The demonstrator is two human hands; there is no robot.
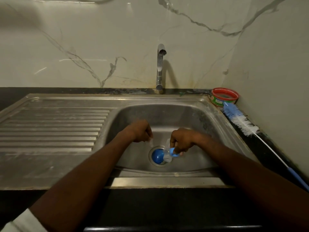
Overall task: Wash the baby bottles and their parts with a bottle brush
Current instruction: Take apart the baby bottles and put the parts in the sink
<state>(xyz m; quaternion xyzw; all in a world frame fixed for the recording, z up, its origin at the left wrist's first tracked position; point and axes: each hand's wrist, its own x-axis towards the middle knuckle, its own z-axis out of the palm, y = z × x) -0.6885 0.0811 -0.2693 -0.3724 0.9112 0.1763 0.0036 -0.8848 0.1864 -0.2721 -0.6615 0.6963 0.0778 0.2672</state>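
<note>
Stainless steel forms the sink basin (192, 118) into which both bare arms are extended. A small clear plastic piece (151, 142), too blurred to be identified further, is pinched between the curled fingers of the left hand (139, 131), just above the basin floor. A clear baby bottle with a light blue collar (169, 152) is gripped by the right hand (181, 140), fingers wrapped round the collar, and is held tilted over the drain. A round dark blue cap (158, 156) is seen lying in the drain opening, touching or just beside the bottle's clear end. A long bottle brush with blue and white bristles and a blue handle (240, 122) is laid on the dark counter at the sink's right edge, well apart from both hands. Its bristle tip lies just beside a red-rimmed round tub (224, 97) in the corner. A chrome tap (160, 67) is mounted behind the basin.
</note>
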